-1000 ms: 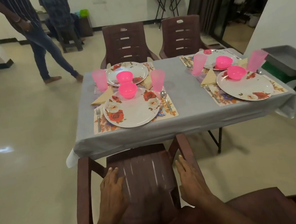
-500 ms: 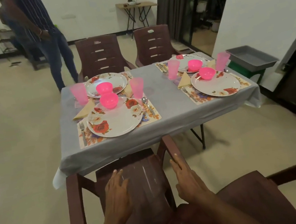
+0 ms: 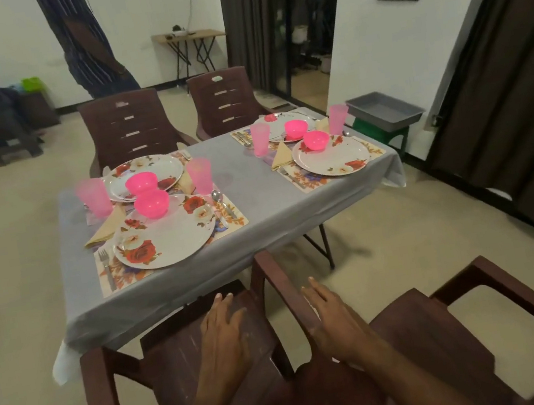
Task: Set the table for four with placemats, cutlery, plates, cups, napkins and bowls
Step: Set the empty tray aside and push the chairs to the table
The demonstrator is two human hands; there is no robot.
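Note:
A table [image 3: 259, 203] under a grey cloth carries four settings. Nearest me, a floral plate [image 3: 170, 234] lies on a floral placemat [image 3: 227, 222] with a pink bowl [image 3: 152, 204] on it, a fork [image 3: 105, 264] on its left, a spoon [image 3: 220, 200] on its right, a folded napkin [image 3: 106, 228] and pink cups [image 3: 94, 197] [image 3: 200, 175]. A second plate [image 3: 330, 156] with a pink bowl [image 3: 316, 140] sits at the right. My left hand [image 3: 225, 340] lies flat on the seat of a brown chair [image 3: 166, 373]. My right hand [image 3: 335, 323] rests with straight fingers on that chair's right armrest.
A second brown chair [image 3: 453, 347] stands at my lower right. Two more chairs [image 3: 133, 128] [image 3: 222, 101] face the table's far side. A grey tray [image 3: 383, 112] on a green stand sits past the table's right end. People stand and bend at the back left.
The view has swung to the left and the table now appears more angled. Both hands have stayed on the chair, fingers straight, sliding slightly forward along it.

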